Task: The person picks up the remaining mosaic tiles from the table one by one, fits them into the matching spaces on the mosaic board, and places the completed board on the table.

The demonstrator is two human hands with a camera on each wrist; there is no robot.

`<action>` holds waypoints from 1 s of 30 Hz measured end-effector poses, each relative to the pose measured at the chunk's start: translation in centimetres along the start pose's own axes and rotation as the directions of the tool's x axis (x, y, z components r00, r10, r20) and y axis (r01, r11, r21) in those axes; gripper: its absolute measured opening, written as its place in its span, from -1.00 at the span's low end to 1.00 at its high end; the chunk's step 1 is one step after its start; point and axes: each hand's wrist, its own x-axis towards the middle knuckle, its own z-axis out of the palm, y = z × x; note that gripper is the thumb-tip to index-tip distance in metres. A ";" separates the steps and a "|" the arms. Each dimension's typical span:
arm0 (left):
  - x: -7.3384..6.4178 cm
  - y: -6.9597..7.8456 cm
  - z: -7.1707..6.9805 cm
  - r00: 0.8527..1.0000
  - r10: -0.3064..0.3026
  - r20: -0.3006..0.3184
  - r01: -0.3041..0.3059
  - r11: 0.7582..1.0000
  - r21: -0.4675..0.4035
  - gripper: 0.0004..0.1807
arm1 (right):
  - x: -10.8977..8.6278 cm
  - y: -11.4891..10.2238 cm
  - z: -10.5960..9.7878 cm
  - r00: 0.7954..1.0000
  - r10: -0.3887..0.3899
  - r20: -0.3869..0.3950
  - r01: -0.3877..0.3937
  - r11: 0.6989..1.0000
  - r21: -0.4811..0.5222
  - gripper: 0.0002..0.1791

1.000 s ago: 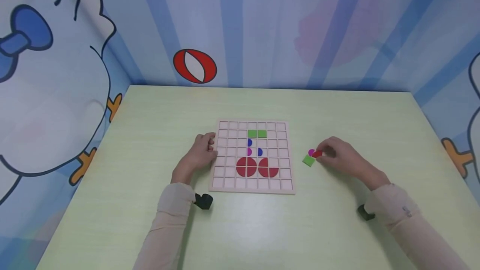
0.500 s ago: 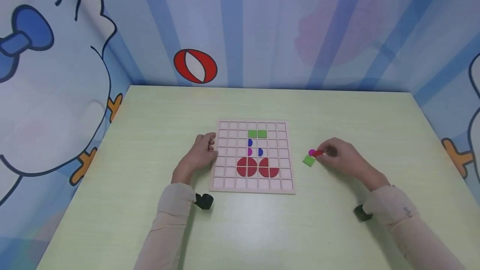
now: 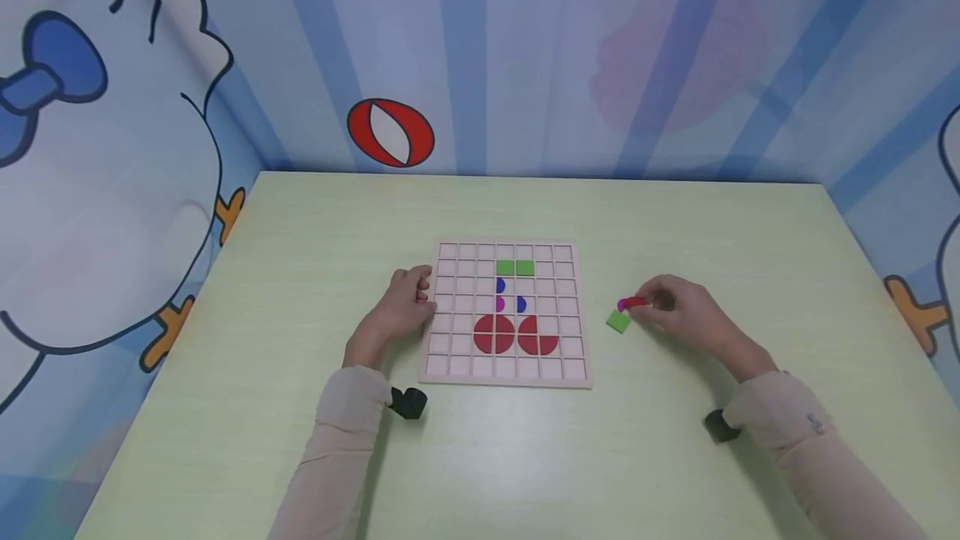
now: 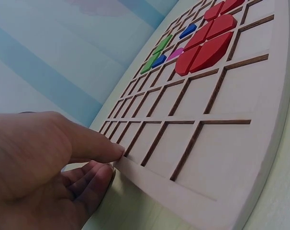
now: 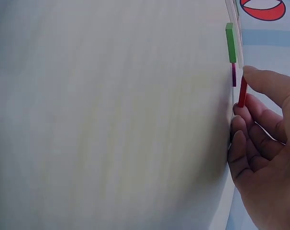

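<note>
A light wooden grid board (image 3: 461, 369) lies on the table, bearing red, blue, magenta and green pieces. Its red quarter pieces form one whole circle (image 3: 493, 333) and a three-quarter circle (image 3: 537, 335). My left hand (image 3: 402, 302) holds the board's left edge; in the left wrist view the thumb (image 4: 104, 147) lies on the rim, with bent fingers (image 4: 94, 184) against the side. Right of the board, my right hand (image 3: 678, 309) pinches a red piece (image 5: 243, 91) edge-on between thumb and fingers. Beside it are a magenta piece (image 3: 621, 305), partly covered, and a green square (image 3: 618, 322).
The pale green table (image 3: 322, 215) runs back to a blue striped wall (image 3: 525, 57) painted with a ball and cartoon figures. Black wrist cameras, left (image 3: 408, 403) and right (image 3: 722, 426), sit under the sleeves.
The red piece has turned in my right fingers from showing its flat face to nearly edge-on, overlapping the magenta piece more. My left hand and the board have stayed put.
</note>
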 end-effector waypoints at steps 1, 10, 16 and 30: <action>0.0 0.0 0.0 1.000 0.001 0.000 -0.001 1.000 0.001 -0.34 | 0.0 -0.1 0.0 1.000 0.007 0.002 -0.007 1.000 0.003 -0.68; -0.1 0.0 0.0 1.000 0.007 -0.001 -0.007 1.000 0.005 -0.33 | 0.2 -0.1 0.2 1.000 -0.001 -0.006 0.001 1.000 -0.009 -0.68; -0.2 0.0 0.0 1.000 -0.005 0.001 0.005 1.000 0.004 -0.33 | 0.2 -0.1 0.2 1.000 -0.019 -0.010 0.018 0.999 -0.033 -0.69; -0.2 0.1 0.0 1.000 -0.005 -0.001 0.005 1.000 -0.011 -0.34 | 0.2 -0.1 0.0 0.998 -0.043 -0.039 0.042 0.999 -0.035 -0.88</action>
